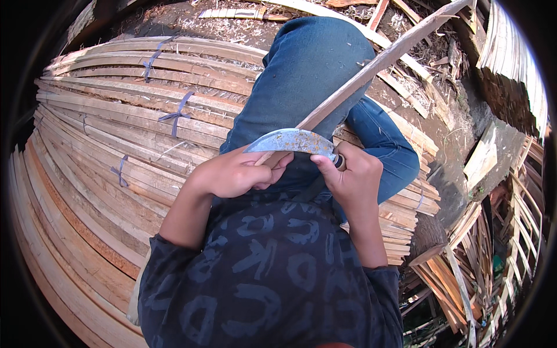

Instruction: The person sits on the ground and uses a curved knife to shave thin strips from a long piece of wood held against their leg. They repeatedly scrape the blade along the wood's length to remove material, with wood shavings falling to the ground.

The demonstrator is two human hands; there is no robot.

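My right hand (355, 172) is closed round the handle of a curved knife (293, 141), its thumb pressed along the base of the blade. The blade is grey with rust-brown patches and points left, lying across a long wooden strip (360, 79). That strip slants from my lap up to the top right, past my knee. My left hand (239, 173) is closed round its near end, just below the knife's tip. Part of the strip is hidden behind the blade.
I sit on bundled wooden strips (116, 124) tied with blue-purple bands (176, 113). Shavings and offcuts litter the soil (220, 32) ahead. At the right stand a stack of pale strips (513, 52), a stone block (493, 153) and a heap of thin slats (481, 272).
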